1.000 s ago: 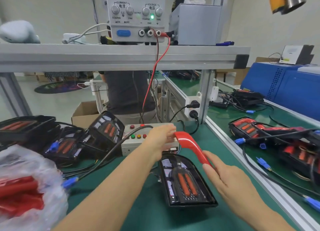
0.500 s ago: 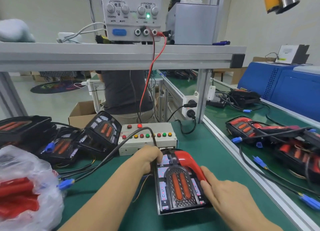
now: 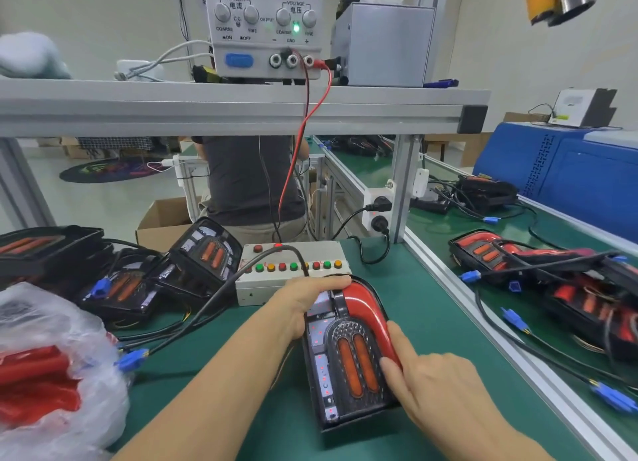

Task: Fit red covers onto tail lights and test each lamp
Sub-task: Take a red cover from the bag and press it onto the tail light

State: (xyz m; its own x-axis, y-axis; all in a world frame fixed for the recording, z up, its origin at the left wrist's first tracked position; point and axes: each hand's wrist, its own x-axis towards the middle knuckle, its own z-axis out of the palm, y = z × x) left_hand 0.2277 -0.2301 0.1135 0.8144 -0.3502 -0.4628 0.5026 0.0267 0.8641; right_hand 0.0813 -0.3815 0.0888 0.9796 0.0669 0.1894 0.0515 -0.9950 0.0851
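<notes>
A black tail light (image 3: 340, 364) with two orange bars lies flat on the green mat in front of me. A curved red cover (image 3: 366, 308) sits along its top and right edge. My left hand (image 3: 303, 300) lies over the lamp's upper left corner, fingers stretched along the top rim beside the cover. My right hand (image 3: 431, 381) presses straight fingers onto the cover's lower right leg. Small red lights glow on the lamp's left strip.
A grey test box (image 3: 293, 270) with coloured buttons stands just behind the lamp, its black cable ending in a blue plug (image 3: 133, 358). Uncovered tail lights (image 3: 203, 253) pile at the left, covered ones (image 3: 490, 253) at the right. A plastic bag of red covers (image 3: 45, 374) sits front left.
The red cover came down from the air onto the tail light. Both hands moved from holding its ends to pressing it into the lamp, which shifted slightly nearer.
</notes>
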